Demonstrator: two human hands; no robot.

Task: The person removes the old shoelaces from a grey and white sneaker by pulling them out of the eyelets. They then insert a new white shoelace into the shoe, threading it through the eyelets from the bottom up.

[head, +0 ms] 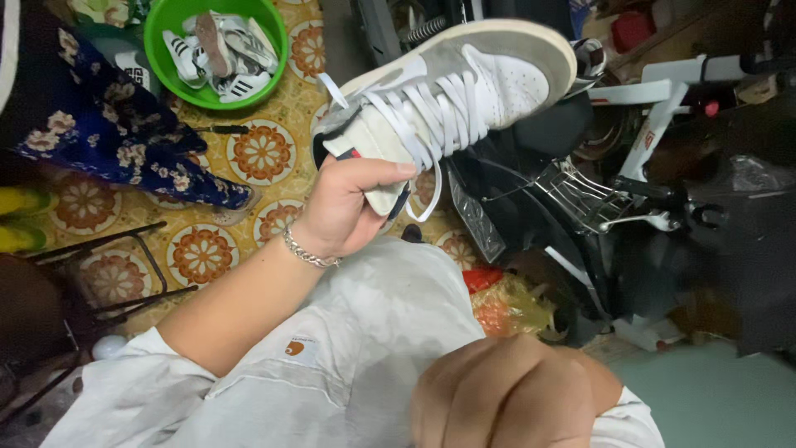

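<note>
Left hand (344, 207) fingers clamp one white sneaker (452, 87) at its heel, toe pointing to 2 o'clock, with open room above. Right hand (510, 390), fingers curled together, empty, at 6 o'clock. One green basin (162, 62) at 10 o'clock holds several shoes.

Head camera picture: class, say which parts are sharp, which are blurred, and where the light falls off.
Head view: the white sneaker in the left hand is sharp and well lit; the right hand, close to the lens, is blurred; the clutter on the right sinks into shadow.
</note>
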